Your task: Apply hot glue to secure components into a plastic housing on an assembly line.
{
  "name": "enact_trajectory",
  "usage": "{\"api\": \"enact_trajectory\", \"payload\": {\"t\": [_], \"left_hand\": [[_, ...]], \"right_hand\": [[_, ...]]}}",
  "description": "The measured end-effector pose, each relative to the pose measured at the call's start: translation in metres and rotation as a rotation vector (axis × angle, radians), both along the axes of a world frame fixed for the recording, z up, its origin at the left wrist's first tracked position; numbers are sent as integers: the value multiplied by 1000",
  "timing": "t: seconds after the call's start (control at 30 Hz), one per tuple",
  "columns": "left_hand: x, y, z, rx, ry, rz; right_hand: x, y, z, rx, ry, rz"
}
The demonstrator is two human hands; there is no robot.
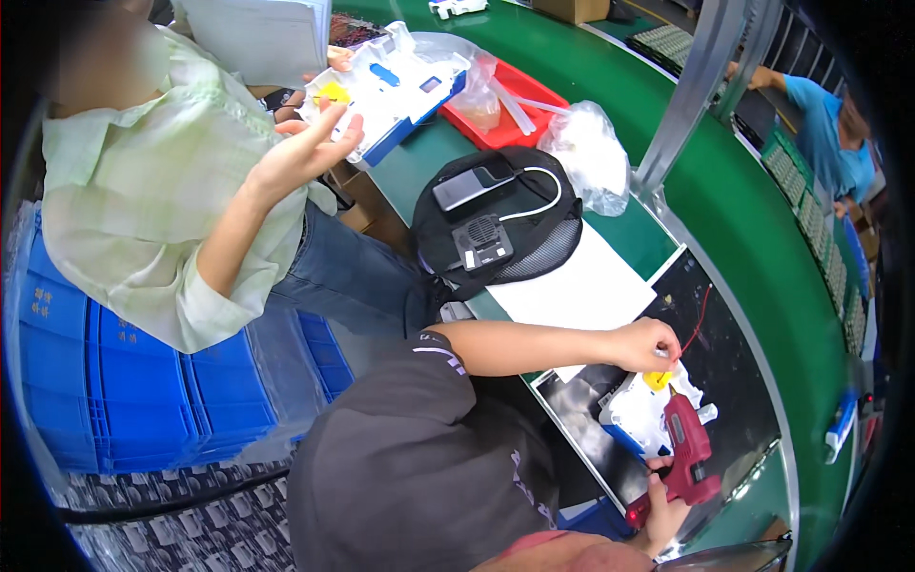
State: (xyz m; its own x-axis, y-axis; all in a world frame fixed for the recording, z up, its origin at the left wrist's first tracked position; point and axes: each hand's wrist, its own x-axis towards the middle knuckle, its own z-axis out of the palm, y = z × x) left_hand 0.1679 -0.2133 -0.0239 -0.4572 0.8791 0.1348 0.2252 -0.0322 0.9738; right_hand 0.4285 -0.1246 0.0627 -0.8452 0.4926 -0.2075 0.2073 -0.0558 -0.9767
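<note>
My left hand (650, 345) reaches across with its fingers pinched on a thin red wire (703, 319), just above a white-and-blue plastic housing (634, 412). A yellow piece (657, 379) sits in the housing below my fingertips. My right hand (664, 510) is wrapped round the handle of a dark red hot glue gun (684, 439). The gun's nozzle points at the housing, close to the yellow piece; whether it touches cannot be made out. The housing lies on a shiny black mat (734, 377).
A co-worker (162, 191) at left holds a similar white-and-blue housing (381, 91) and papers (257, 43). A black backpack (496, 214) carries small devices beside white paper (581, 286). Beyond are a red tray (477, 133), plastic bag (589, 157), metal post (691, 95) and green conveyor (762, 238). Blue crates (143, 381) stand left.
</note>
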Motion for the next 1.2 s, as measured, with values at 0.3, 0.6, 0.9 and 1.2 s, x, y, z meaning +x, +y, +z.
{"api": "enact_trajectory", "payload": {"t": [0.3,0.6,0.9,1.2], "left_hand": [[2,1,-1,21,-15,4],[1,1,-4,40,-1,8],[1,0,-2,17,10,7],[2,1,-4,17,0,4]], "right_hand": [[0,0,-3,-7,45,-8],[-4,-2,-1,-10,46,-6],[-4,-2,-1,-9,42,-7],[-2,-1,-2,-11,31,-3]]}}
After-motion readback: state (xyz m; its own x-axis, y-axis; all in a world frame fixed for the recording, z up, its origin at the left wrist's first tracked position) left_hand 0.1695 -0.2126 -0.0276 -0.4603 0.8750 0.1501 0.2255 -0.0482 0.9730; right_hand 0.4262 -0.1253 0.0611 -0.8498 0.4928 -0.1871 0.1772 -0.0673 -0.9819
